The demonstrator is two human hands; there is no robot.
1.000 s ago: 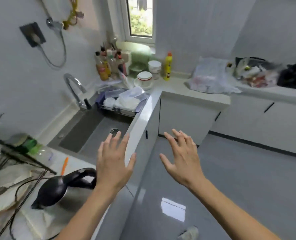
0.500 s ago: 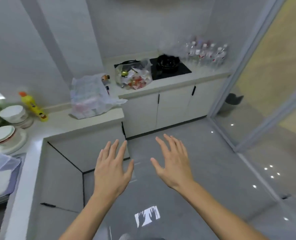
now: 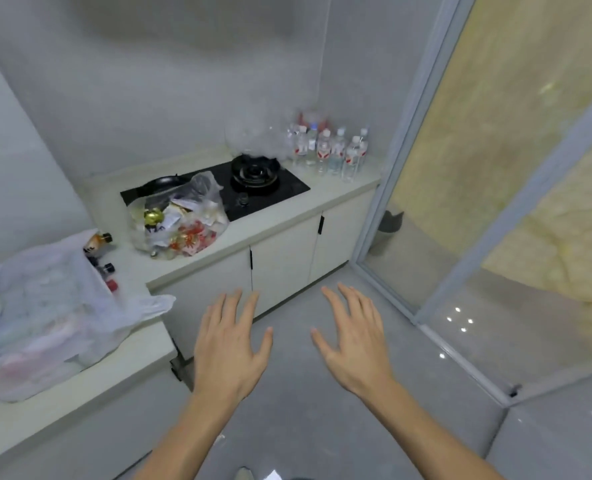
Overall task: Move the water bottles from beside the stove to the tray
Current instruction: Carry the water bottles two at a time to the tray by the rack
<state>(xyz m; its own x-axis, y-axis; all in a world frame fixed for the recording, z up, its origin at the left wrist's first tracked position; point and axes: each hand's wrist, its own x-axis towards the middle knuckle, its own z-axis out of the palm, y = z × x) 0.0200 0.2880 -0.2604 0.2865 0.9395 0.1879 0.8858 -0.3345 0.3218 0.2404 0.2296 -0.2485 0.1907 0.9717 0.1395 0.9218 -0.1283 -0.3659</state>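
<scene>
A: What could go wrong for the person from here?

B: The water bottles (image 3: pixel 329 150) stand packed together at the far right corner of the counter (image 3: pixel 329 199), just beside the stove (image 3: pixel 225 192) on its right. Reaching into that cluster, a hand could probably knock the neighbours over, and one near the front edge might roll off. They look light and smooth, so a loose hold could slip.

A: Anything else?

B: No tray is in view, so the carry may be long; taking several at once would raise the chance of a drop. The full plastic bag (image 3: pixel 180 216) lies on the stove's left side, well apart from the bottles, so it is unlikely to matter.

A: And the hands?

B: Both are held out in front over the floor, palms down, well short of the counter. The left hand (image 3: pixel 228 344) has its fingers straight and spread, holding nothing. The right hand (image 3: pixel 353 341) is likewise empty, fingers apart
</scene>
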